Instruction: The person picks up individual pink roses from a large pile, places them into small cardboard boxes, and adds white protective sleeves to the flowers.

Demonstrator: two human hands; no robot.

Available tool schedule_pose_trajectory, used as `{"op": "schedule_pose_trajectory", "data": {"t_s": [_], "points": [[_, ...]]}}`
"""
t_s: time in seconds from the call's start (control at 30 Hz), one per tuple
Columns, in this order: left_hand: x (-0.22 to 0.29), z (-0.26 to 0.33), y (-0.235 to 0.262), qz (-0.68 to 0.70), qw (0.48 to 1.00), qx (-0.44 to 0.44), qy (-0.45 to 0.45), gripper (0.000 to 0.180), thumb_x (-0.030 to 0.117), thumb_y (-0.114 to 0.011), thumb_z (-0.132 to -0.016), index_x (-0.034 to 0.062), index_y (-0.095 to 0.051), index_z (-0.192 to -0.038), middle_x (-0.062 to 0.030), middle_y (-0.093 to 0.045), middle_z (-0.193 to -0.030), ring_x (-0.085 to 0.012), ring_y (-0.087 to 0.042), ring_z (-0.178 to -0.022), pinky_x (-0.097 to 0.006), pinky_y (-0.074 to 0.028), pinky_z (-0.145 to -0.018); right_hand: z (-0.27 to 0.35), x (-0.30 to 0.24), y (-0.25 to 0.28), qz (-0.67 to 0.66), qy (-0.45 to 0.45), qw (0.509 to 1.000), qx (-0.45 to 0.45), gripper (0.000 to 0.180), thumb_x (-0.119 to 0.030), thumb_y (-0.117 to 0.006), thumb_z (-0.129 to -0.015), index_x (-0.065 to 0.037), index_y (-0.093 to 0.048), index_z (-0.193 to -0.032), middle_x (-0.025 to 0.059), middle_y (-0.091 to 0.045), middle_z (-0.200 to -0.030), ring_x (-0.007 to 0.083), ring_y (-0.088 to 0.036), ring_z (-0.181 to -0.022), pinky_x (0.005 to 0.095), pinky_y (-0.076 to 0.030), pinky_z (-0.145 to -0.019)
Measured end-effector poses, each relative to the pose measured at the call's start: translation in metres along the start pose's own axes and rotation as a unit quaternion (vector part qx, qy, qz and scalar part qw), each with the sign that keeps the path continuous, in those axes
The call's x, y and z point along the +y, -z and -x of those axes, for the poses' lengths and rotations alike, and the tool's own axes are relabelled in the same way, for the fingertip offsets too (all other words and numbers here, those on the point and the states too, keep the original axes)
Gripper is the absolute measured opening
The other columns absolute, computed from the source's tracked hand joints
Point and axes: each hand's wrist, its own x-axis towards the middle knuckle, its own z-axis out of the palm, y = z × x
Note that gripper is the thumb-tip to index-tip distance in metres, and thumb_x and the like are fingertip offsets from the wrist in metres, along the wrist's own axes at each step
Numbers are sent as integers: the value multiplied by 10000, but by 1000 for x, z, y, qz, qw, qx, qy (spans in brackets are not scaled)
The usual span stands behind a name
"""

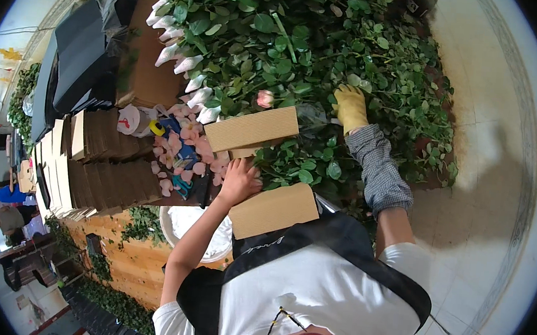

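Observation:
My bare left hand (240, 182) lies between two pieces of tan corrugated cardboard. Its fingers stretch out, their tips touching the lower edge of the upper cardboard sheet (253, 128). The lower cardboard sheet (275, 211) lies against my apron. Leafy rose stems (304, 164) spread out just right of this hand. Farther right, a yellow glove covers my right hand (350, 109), whose fingers curl into leafy stems (376, 100); the leaves partly hide the grip. A pink rose (265, 98) lies just above the upper cardboard, left of the glove.
Roses with white-wrapped heads (188, 65) lie at the pile's left edge. Loose pink petals (188, 132), a yellow tape measure (156, 128) and stacks of folded cardboard (106, 160) are at left. Below stands a white tub (177, 223). People (12, 209) are in the far left background.

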Motion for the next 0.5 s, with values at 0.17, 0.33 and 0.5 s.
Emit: {"op": "schedule_pose_trajectory", "data": {"t_s": [0.17,0.33,0.5], "points": [[-3,8,-9,-14,1000,-9,23,520,337,-787,-727,83,-662,-1162,-192,-536,-1204,-390,-505,-1100,-517,-406,-994,-28,-14,69,-58,41,975,211,357,-20,-741,-679,-1,-677,-1030,136,-670,-1201,327,-600,-1174,477,-450,-1054],[-3,2,1,42,999,-14,12,445,341,-782,-753,81,-693,-1103,-187,-547,-1158,-378,-510,-1082,-514,-426,-953,-23,10,74,-72,27,975,209,326,-59,-727,-795,-18,-680,-1115,139,-678,-1212,335,-607,-1165,481,-431,-1085],[-10,5,-6,55,998,-2,30,379,351,-744,-787,78,-710,-1047,-161,-570,-1132,-364,-520,-1077,-504,-428,-961,-8,-6,78,-225,-44,963,141,364,-90,-670,-912,-50,-639,-1272,152,-671,-1237,345,-608,-1169,420,-470,-1034]]}}
